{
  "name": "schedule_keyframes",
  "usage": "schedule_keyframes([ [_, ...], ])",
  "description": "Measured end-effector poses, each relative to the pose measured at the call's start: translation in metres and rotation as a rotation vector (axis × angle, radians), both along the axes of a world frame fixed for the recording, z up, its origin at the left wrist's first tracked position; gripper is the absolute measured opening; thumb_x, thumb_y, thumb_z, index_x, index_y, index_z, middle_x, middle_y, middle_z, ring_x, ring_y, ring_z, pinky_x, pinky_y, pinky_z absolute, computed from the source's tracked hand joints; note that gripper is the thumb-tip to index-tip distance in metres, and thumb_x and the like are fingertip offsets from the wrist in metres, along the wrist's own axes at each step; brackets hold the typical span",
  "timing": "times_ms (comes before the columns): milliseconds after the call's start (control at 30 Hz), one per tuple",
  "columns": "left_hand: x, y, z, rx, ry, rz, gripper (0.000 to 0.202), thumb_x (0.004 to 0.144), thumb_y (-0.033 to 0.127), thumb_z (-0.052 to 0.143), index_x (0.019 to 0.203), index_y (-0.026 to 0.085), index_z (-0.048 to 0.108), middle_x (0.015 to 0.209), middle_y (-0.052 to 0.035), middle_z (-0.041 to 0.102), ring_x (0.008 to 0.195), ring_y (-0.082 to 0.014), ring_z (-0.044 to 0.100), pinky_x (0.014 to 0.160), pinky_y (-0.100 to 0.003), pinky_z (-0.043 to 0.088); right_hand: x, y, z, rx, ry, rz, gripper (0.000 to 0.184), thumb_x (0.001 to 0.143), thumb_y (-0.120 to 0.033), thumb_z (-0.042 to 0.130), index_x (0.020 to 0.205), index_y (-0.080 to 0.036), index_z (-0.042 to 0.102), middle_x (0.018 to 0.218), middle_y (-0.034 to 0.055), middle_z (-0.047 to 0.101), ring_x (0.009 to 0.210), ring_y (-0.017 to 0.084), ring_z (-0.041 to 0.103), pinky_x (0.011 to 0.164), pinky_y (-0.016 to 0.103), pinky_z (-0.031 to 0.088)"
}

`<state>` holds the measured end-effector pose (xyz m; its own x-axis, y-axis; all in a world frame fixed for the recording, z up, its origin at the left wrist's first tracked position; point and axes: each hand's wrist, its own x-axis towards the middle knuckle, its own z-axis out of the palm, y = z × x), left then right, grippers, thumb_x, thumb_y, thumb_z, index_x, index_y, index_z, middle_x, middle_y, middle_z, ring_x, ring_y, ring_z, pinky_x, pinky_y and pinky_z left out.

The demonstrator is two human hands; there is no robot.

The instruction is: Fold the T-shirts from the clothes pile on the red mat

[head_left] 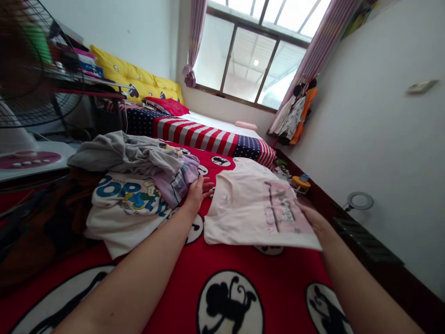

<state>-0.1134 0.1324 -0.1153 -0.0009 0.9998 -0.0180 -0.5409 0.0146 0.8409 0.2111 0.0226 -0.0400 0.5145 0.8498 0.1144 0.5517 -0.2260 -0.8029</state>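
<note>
A pale pink T-shirt (243, 208) with a pink printed panel lies spread on the red bedspread (181, 292). My right hand (314, 221) holds its right edge, lifting it slightly, fingers curled under the cloth. My left hand (197, 192) lies at the shirt's left edge with fingers stretched out, between the shirt and a heap of clothes. The heap has a white T-shirt with blue lettering (128, 204), a lilac garment (181, 178) and a grey garment (128, 153) on top.
A standing fan (31, 69) is at the left, a cluttered desk (86, 79) behind it. A stars-and-stripes blanket (205, 134) and yellow pillows (135, 76) lie further up the bed. Clothes (295, 113) hang by the window. A white wall runs along the right.
</note>
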Motion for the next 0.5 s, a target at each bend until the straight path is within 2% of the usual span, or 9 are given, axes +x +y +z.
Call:
schedule_keyframes([
  [33, 0.0, 0.0, 0.0, 0.001, 0.01, 0.002, 0.037, 0.088, 0.05, 0.05, 0.095, 0.014, 0.058, 0.079, -0.0091, 0.069, 0.078, -0.0185, 0.068, 0.071, -0.031, 0.055, 0.01, -0.008, -0.016, -0.014, 0.006, -0.076, 0.02, 0.074, -0.035, 0.061, 0.07, -0.015, 0.064, 0.074, 0.0167, 0.07, 0.07, 0.028, 0.068, 0.062, 0.042, 0.055],
  [100, 0.001, 0.0, -0.001, 0.008, 0.04, 0.004, 0.031, 0.09, 0.043, 0.05, 0.094, 0.014, 0.058, 0.079, -0.0089, 0.068, 0.078, -0.0169, 0.067, 0.071, -0.029, 0.055, 0.026, -0.021, -0.038, -0.003, -0.004, -0.194, 0.015, 0.069, -0.027, 0.062, 0.077, -0.014, 0.065, 0.085, 0.0187, 0.07, 0.08, 0.03, 0.068, 0.072, 0.043, 0.054],
  [167, 0.003, 0.001, -0.002, 0.02, 0.082, 0.006, 0.025, 0.089, 0.037, 0.052, 0.094, 0.014, 0.059, 0.08, -0.0081, 0.068, 0.078, -0.0157, 0.067, 0.07, -0.027, 0.054, 0.029, -0.031, -0.046, 0.074, -0.065, -0.203, 0.022, 0.068, -0.025, 0.062, 0.086, -0.014, 0.066, 0.096, 0.0174, 0.07, 0.091, 0.029, 0.066, 0.084, 0.043, 0.051],
  [200, 0.004, 0.001, -0.003, 0.03, 0.106, 0.008, 0.022, 0.087, 0.034, 0.055, 0.094, 0.014, 0.059, 0.08, -0.0077, 0.067, 0.078, -0.0153, 0.066, 0.07, -0.026, 0.054, 0.025, -0.035, -0.046, 0.117, -0.094, -0.164, 0.025, 0.068, -0.027, 0.063, 0.089, -0.014, 0.067, 0.098, 0.0154, 0.07, 0.093, 0.027, 0.065, 0.088, 0.042, 0.049],
  [267, 0.006, 0.001, -0.004, 0.06, 0.159, 0.005, 0.02, 0.083, 0.03, 0.06, 0.093, 0.014, 0.06, 0.082, -0.0076, 0.068, 0.08, -0.0155, 0.066, 0.07, -0.025, 0.054, 0.005, -0.043, -0.044, 0.169, -0.111, 0.003, 0.028, 0.072, -0.034, 0.063, 0.092, -0.016, 0.068, 0.096, 0.0116, 0.07, 0.089, 0.025, 0.065, 0.086, 0.039, 0.049],
  [333, 0.008, 0.0, -0.005, 0.103, 0.219, -0.008, 0.022, 0.078, 0.029, 0.064, 0.093, 0.013, 0.062, 0.085, -0.0082, 0.069, 0.083, -0.0166, 0.066, 0.071, -0.025, 0.053, -0.026, -0.05, -0.043, 0.176, -0.083, 0.237, 0.028, 0.075, -0.038, 0.063, 0.092, -0.017, 0.068, 0.094, 0.0093, 0.069, 0.083, 0.022, 0.064, 0.078, 0.036, 0.051],
  [433, 0.01, -0.002, -0.007, 0.181, 0.316, -0.05, 0.03, 0.07, 0.032, 0.071, 0.092, 0.013, 0.066, 0.087, -0.0087, 0.07, 0.085, -0.019, 0.067, 0.073, -0.028, 0.053, -0.071, -0.062, -0.048, 0.2, -0.145, 0.577, 0.022, 0.081, -0.032, 0.062, 0.098, -0.02, 0.067, 0.101, 0.0071, 0.066, 0.085, 0.018, 0.062, 0.076, 0.031, 0.051],
  [500, 0.012, -0.002, -0.009, 0.235, 0.38, -0.074, 0.035, 0.065, 0.036, 0.074, 0.09, 0.012, 0.068, 0.086, -0.0088, 0.071, 0.084, -0.0205, 0.067, 0.075, -0.031, 0.053, -0.091, -0.068, -0.054, 0.219, -0.276, 0.693, 0.022, 0.083, -0.026, 0.062, 0.104, -0.022, 0.066, 0.104, 0.0063, 0.064, 0.09, 0.018, 0.061, 0.08, 0.031, 0.048],
])
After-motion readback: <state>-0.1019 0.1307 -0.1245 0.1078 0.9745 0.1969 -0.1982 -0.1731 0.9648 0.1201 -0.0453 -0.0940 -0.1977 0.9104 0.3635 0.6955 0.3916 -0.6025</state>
